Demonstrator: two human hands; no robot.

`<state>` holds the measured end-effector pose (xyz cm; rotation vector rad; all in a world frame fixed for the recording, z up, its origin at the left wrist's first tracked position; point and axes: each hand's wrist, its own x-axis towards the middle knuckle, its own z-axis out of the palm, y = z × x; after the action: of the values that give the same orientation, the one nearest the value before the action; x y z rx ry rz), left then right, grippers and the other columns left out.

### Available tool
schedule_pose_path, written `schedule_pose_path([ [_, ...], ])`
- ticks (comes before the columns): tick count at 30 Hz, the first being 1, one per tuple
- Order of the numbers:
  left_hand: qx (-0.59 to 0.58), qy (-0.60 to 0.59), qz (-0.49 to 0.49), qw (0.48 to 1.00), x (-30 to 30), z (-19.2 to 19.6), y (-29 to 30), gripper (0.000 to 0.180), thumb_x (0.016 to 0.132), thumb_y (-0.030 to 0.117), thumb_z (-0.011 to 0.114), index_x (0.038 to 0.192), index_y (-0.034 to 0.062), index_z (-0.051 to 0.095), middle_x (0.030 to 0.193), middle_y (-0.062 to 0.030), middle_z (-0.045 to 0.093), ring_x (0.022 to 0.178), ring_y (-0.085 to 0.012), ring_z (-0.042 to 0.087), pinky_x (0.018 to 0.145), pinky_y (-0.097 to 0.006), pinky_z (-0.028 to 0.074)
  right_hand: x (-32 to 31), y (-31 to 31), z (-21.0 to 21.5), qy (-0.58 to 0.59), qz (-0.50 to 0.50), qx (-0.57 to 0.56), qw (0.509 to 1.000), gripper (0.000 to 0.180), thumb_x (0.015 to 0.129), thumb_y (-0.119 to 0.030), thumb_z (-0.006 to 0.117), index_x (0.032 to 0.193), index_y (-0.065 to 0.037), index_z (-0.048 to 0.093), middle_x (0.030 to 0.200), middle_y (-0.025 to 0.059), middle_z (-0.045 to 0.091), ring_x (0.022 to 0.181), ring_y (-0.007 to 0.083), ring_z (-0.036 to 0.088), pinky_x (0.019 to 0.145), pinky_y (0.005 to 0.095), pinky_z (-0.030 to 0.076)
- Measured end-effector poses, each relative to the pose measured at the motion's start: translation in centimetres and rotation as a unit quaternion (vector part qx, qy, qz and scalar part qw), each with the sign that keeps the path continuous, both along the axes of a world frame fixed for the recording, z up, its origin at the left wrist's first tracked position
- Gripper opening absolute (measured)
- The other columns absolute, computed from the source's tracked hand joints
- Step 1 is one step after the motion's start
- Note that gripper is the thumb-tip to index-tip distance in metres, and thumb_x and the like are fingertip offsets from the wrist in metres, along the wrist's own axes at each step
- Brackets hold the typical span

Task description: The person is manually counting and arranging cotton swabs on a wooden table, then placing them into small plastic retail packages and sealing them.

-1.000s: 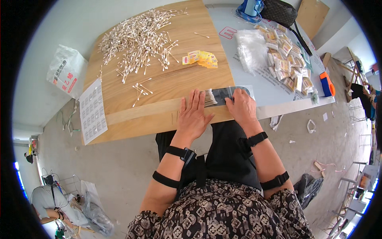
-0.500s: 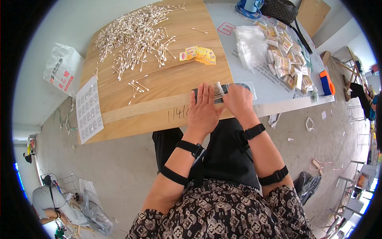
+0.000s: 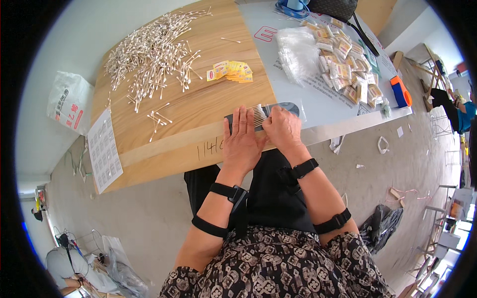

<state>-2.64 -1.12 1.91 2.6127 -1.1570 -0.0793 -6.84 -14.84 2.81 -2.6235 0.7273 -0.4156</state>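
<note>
A row of cotton swabs (image 3: 259,115) lies side by side on a dark grey flat pad (image 3: 285,106) at the table's front edge. My left hand (image 3: 241,141) is laid flat over the pad's left part, fingers stretched out, against the swabs' left side. On their right, my right hand (image 3: 283,128) is closed, its fingers curled at the swabs' edge; what it pinches is hidden. A clear plastic bag (image 3: 304,113) shows just right of that hand, over the pad's end. Yellow printed cards (image 3: 233,70) lie spread farther back.
A big heap of loose swabs (image 3: 149,52) covers the far left, with a few strays nearer. At right are clear bags (image 3: 297,54), filled swab packs (image 3: 348,64) and an orange-and-blue tape dispenser (image 3: 400,92). A printed sheet (image 3: 105,149) hangs over the left edge.
The whole view has shifted, so the table sits a little farther left. Both hands keep nearly the same place on the pad and swabs.
</note>
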Motion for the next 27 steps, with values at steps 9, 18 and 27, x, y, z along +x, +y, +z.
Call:
schedule_pose_path([
  [9, 0.002, -0.014, -0.008, 1.000, 0.0, 0.0, -0.1, 0.081, 0.096, 0.054, 0.045, 0.153, 0.0011, 0.022, 0.161, -0.0168, 0.018, 0.150, -0.0304, 0.013, 0.120, -0.049, 0.010, -0.4, -0.7, -0.7, -0.041, 0.026, 0.018, 0.999, 0.015, 0.077, -0.016, 0.060, 0.078, -0.001, 0.061, 0.079, 0.0204, 0.067, 0.072, 0.0385, 0.067, 0.066, 0.0465, 0.054],
  [18, 0.006, -0.021, -0.013, 1.000, 0.0, 0.4, 0.3, 0.079, 0.097, 0.052, 0.044, 0.152, 0.0004, 0.022, 0.160, -0.0175, 0.019, 0.150, -0.0316, 0.015, 0.120, -0.050, 0.011, -1.6, -4.4, 1.2, -0.134, 0.140, 0.020, 0.981, 0.027, 0.071, -0.005, 0.062, 0.098, -0.006, 0.064, 0.105, 0.0112, 0.064, 0.103, 0.0352, 0.057, 0.087, 0.0430, 0.046],
  [27, -0.006, -0.025, -0.015, 1.000, 0.0, -0.1, 0.1, 0.078, 0.096, 0.044, 0.051, 0.152, -0.0006, 0.022, 0.159, -0.0185, 0.021, 0.149, -0.0321, 0.017, 0.120, -0.050, 0.012, -1.2, -4.9, 2.0, 0.009, 0.200, 0.070, 0.977, 0.053, 0.063, -0.003, 0.067, 0.115, -0.010, 0.064, 0.122, 0.0078, 0.057, 0.120, 0.0318, 0.045, 0.100, 0.0422, 0.036],
])
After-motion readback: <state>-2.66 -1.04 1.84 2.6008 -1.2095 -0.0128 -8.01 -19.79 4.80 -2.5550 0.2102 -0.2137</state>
